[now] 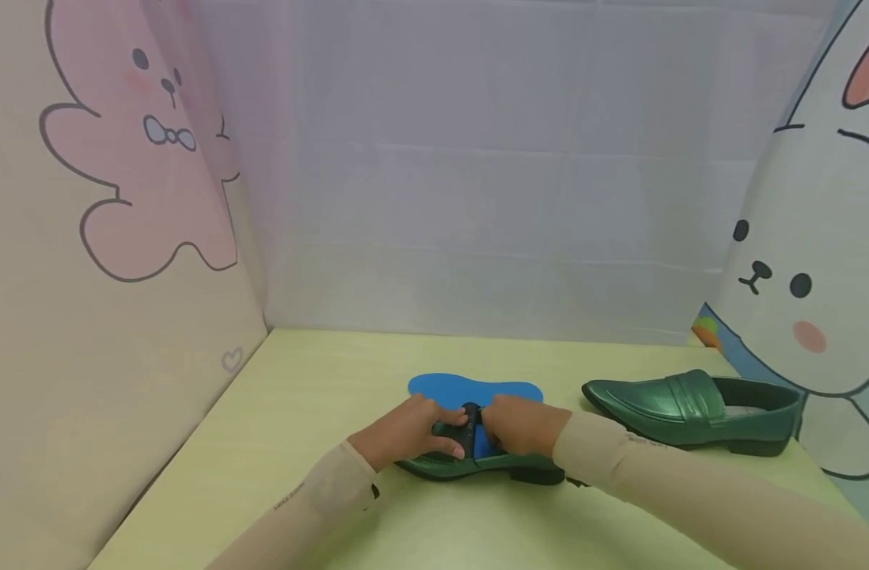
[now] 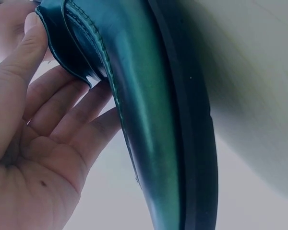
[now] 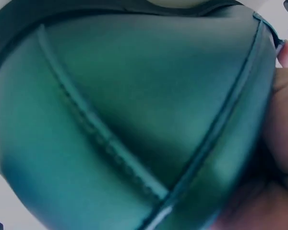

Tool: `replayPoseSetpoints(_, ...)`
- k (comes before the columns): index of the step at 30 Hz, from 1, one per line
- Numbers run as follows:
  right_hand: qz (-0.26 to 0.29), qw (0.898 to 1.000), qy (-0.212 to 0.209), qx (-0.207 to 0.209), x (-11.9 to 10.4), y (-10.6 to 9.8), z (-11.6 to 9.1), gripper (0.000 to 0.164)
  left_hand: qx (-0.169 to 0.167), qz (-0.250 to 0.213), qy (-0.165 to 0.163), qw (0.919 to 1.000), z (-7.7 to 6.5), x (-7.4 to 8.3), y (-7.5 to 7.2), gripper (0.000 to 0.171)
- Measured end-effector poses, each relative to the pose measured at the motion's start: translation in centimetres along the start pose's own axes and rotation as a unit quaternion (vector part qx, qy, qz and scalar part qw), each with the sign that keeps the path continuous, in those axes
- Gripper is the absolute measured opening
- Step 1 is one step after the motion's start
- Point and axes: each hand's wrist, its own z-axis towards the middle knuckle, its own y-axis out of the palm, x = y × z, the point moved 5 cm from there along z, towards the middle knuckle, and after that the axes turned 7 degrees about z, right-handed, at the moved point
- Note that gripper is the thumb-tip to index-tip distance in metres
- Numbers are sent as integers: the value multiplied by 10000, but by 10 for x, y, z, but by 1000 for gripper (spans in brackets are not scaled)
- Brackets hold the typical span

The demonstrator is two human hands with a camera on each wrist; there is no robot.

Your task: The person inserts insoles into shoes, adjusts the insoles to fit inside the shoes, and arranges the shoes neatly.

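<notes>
A green loafer [image 1: 442, 472] rests on the table, toe to the left. My left hand [image 1: 413, 431] holds it around the strap; in the left wrist view the thumb lies at the strap's edge, and the fingers reach in behind the green upper [image 2: 141, 96]. Part of a blue insole [image 1: 483, 445] shows in the shoe's opening. My right hand [image 1: 516, 425], fingers curled, grips this insole at the opening; its fingertips are hidden. The shoe's heel end [image 3: 134, 96] fills the right wrist view, with the right hand at the right edge.
Behind the held shoe lies another blue insole [image 1: 452, 388], flat on the pale yellow table [image 1: 320, 372]. A second green loafer [image 1: 680, 408] stands at the right, toe left. Cloth with cartoon animals hangs at both sides, and a plain curtain [image 1: 477, 174] closes the back.
</notes>
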Motion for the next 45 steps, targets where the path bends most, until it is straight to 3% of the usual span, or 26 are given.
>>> replayPoseSetpoints(4,184,9996,78,-178,0,-8,-7,19,-8,15,1,10000,0,0,-2,63)
replayPoseSetpoints(13,86,9956,820,-441,9,-21,-17,22,36,55,-34,10000,-2,1,-9,63)
replayPoseSetpoints(24,44,9933,970,-623,9,-21,-16,22,62,49,-62,9999,-3,-1,-7,63)
replayPoseSetpoints(28,421,9956,639,-538,11,-24,-20,27,59,10,-80,9999,-2,-2,-7,63)
replayPoseSetpoints(31,869,9960,-120,-167,12,-30,-27,25,10,-31,-104,9999,-1,-3,-3,64)
replayPoseSetpoints(34,1119,9890,-898,354,14,-38,-35,17,-45,-93,-90,9999,0,-3,0,64)
replayPoseSetpoints(36,1139,9865,-998,624,18,-42,-41,19,-55,-54,-61,10000,0,-2,0,65)
replayPoseSetpoints(38,1119,9883,-749,716,24,-42,-47,38,-32,-44,-50,10000,0,-1,-1,65)
replayPoseSetpoints(41,1186,9915,13,530,35,-36,-55,70,-1,-18,-41,10000,0,0,-2,65)
replayPoseSetpoints(45,1409,9878,593,291,48,-21,-62,87,-25,-156,-60,9999,-2,-1,1,65)
